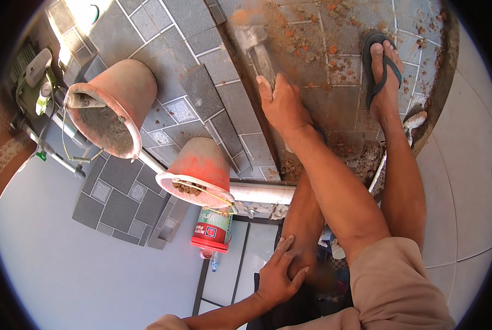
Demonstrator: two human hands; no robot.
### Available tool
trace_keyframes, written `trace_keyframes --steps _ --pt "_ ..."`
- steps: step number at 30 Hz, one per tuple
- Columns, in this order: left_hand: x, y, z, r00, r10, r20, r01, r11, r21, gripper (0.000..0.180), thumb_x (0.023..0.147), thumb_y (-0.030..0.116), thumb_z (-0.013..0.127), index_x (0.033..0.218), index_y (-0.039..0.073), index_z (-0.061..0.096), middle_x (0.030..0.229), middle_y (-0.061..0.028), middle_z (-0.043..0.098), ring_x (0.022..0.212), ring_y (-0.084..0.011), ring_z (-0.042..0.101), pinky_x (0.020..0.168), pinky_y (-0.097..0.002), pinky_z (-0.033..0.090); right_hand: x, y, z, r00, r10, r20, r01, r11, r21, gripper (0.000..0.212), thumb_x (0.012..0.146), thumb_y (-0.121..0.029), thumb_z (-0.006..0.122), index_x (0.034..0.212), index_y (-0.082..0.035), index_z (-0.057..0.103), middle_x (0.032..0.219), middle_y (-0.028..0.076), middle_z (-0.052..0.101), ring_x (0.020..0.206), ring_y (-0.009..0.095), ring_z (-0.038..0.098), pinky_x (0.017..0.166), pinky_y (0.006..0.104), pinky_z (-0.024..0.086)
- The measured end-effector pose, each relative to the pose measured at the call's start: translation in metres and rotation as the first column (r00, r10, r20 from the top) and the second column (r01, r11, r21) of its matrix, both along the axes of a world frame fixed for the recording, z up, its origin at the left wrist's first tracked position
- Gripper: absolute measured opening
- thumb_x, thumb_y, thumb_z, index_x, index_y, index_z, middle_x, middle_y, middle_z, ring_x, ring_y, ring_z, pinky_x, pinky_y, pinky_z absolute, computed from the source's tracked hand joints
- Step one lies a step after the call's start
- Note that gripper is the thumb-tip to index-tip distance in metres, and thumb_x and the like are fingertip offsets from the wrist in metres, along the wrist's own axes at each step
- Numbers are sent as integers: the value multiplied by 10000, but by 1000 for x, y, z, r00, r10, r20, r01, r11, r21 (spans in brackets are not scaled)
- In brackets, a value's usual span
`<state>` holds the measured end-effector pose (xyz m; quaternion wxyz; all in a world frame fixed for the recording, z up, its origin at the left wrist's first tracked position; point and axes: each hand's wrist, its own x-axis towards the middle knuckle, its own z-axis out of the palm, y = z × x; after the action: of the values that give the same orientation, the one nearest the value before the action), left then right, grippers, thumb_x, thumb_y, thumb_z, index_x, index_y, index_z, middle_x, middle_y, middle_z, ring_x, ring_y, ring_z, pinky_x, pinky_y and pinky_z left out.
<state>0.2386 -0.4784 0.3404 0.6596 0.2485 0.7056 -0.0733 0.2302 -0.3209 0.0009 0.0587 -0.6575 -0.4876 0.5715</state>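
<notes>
My right hand (pixel 285 110) is closed around the handle of a hand tool (pixel 263 61) over the dirty tiled floor. The tool has a greyish handle and a pale, smeared head; its exact kind is unclear. A pale handle end shows below the fist. Reddish dust and crumbs (pixel 312 49) lie around the tool's head, beside a dark step edge (pixel 249 91). With fingers apart, my left hand (pixel 279 272) rests on my bent leg (pixel 303 231) and holds nothing.
A large bucket (pixel 130 82) of grey mortar leans at the left. Beside it is a smaller red-and-white bucket (pixel 205 165) with brown crumbs, above a green-and-red paint pail (pixel 210 231). My sandalled foot (pixel 386 77) stands at the right. Grey patterned tiles (pixel 122 190) lie at the left.
</notes>
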Motion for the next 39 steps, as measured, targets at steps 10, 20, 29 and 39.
trace_keyframes --steps 10,20,29,39 --pt "-5 -6 2 1000 17 9 -17 1000 11 479 892 263 814 1286 62 630 1571 -258 499 1477 -465 454 1160 -468 461 9 1 -30 999 4 34 -8 995 103 480 1022 -434 651 973 40 595 827 347 674 828 560 672 691 594 524" --pt "-21 -8 5 1000 -1 1 1 1000 -5 477 880 273 823 1271 69 641 1568 -242 503 1442 -446 501 1126 -466 494 91 61 -79 979 -80 190 37 974 224 745 982 -665 614 887 72 664 806 340 676 810 526 683 750 570 516" --pt "-22 -27 10 1000 28 1 -28 1000 6 490 876 284 828 1282 78 647 1572 -240 497 1460 -450 482 1152 -459 474 119 125 -76 613 -75 787 -592 616 520 499 976 -324 697 1360 -15 621 1269 256 623 1250 324 591 1062 449 450" --pt "12 -33 4 994 108 -16 -108 993 38 444 859 281 826 1225 73 689 1559 -231 514 1445 -469 497 1146 -461 483 -24 82 -127 728 524 442 -649 320 690 561 945 -23 555 1498 -114 563 1495 94 562 1454 315 463 1234 476 339"
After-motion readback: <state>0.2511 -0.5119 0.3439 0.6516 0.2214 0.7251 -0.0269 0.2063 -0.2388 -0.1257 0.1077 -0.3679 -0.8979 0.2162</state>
